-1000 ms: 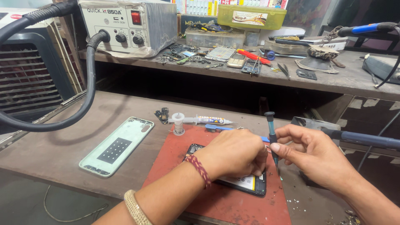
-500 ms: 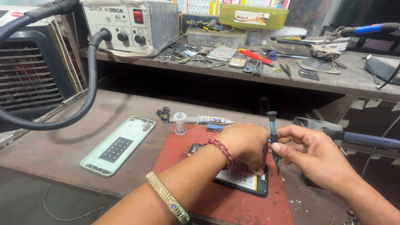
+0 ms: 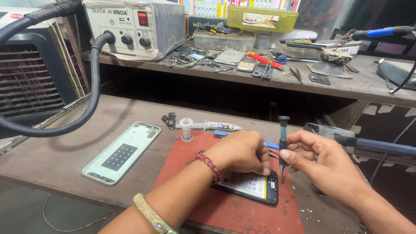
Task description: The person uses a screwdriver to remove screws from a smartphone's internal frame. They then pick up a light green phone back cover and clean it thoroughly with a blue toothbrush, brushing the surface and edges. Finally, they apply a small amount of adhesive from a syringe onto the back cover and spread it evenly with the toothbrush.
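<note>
An opened black phone [image 3: 253, 187] with its back off lies on a red work mat [image 3: 225, 212]. My left hand [image 3: 242, 151] presses down on the phone's upper part and hides it. My right hand [image 3: 323, 164] pinches a slim dark screwdriver [image 3: 283, 136] held upright, its tip at the phone's top right corner. The two hands almost touch. A pale green phone back cover [image 3: 123, 151] lies inside-up on the bench, left of the mat.
A small wire spool [image 3: 186, 128] and a syringe tube [image 3: 219, 126] sit at the mat's far edge. A thick black hose [image 3: 93, 86] loops from the grey rework station [image 3: 134, 26]. A blue-handled tool [image 3: 377, 145] lies at right. The rear shelf [image 3: 364, 84] holds phones, tools and boxes.
My left hand slid a little to the right along the phone, closer to the screwdriver. My right hand kept the screwdriver upright at the same corner.
</note>
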